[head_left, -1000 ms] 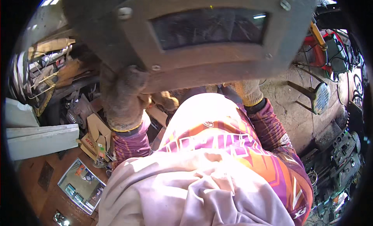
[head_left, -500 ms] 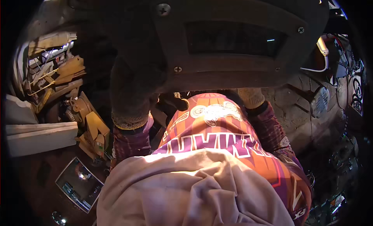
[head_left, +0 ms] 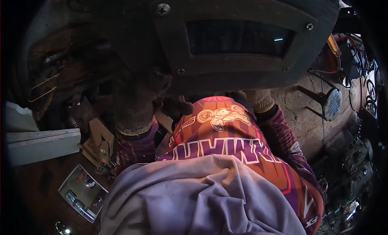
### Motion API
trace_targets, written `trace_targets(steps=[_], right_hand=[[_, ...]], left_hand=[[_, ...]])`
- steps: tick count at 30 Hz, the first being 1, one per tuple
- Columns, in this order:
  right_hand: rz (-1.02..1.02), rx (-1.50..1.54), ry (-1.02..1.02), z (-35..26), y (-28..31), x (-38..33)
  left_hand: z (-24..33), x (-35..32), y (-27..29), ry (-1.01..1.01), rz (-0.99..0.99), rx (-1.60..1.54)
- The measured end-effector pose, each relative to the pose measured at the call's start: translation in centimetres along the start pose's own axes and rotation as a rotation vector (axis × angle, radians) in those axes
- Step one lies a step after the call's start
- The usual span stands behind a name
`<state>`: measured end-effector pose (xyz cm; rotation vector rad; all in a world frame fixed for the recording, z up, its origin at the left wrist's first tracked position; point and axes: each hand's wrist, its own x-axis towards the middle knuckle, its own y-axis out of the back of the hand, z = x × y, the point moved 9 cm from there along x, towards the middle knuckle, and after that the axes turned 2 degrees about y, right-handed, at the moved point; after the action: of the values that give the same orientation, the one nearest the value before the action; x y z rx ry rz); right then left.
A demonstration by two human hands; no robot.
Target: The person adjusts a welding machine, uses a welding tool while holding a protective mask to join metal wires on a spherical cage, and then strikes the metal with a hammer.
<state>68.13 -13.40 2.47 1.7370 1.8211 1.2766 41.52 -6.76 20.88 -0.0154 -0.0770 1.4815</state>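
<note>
A dark welding shield [head_left: 238,83] with a rectangular viewing window fills the top middle. At its lower left corner my left hand [head_left: 139,99] wears a knitted work glove, its fingers curled in, and appears to grip the shield; deep shadow blurs the exact hold. My right hand [head_left: 260,99] shows only its glove's back and cuff below the shield's lower edge. The shield hides its fingers and anything in them.
Cardboard pieces [head_left: 99,140] and a pale board [head_left: 44,142] lie at left, above a mirror-like rectangular panel [head_left: 83,192]. On the right stand a small stool-like item with a ribbed pad [head_left: 332,105] and dark metal parts [head_left: 357,158]. Cloth [head_left: 194,194] hangs below me.
Bright light on my shirt, the cloth and the scrap at left has faded. The shield has shifted slightly left. Both hands stay in nearly the same place.
</note>
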Motion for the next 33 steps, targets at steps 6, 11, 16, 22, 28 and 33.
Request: trace_targets(steps=[6, 11, 16, 22, 28, 33], right_hand=[[-0.062, 0.1, -0.059, -1.0, 0.7, 1.1], [0.127, -0.137, 0.085, -2.4, 2.8, 2.3], [0.188, -0.08, 0.184, -3.6, 3.0, 2.8], [0.191, 0.68, -0.136, -0.5, 2.1, 2.5], [0.087, 1.603, -0.848, 0.6, -2.0, 0.2], [0.161, 1.502, -0.647, 0.0, 0.9, 2.1]], left_hand=[[0.0, -0.5, 1.0, -0.078, 0.0, 0.141], [0.2, -0.8, 1.6, -0.164, -0.029, 0.295], [2.8, -2.4, -2.3, -0.753, -0.166, 1.281], [-0.5, -1.8, 2.2, -0.406, -0.042, 1.009], [0.1, 0.8, 4.1, 0.012, 0.148, -0.068], [2.3, 2.8, 8.5, 0.0, 0.132, -0.303]])
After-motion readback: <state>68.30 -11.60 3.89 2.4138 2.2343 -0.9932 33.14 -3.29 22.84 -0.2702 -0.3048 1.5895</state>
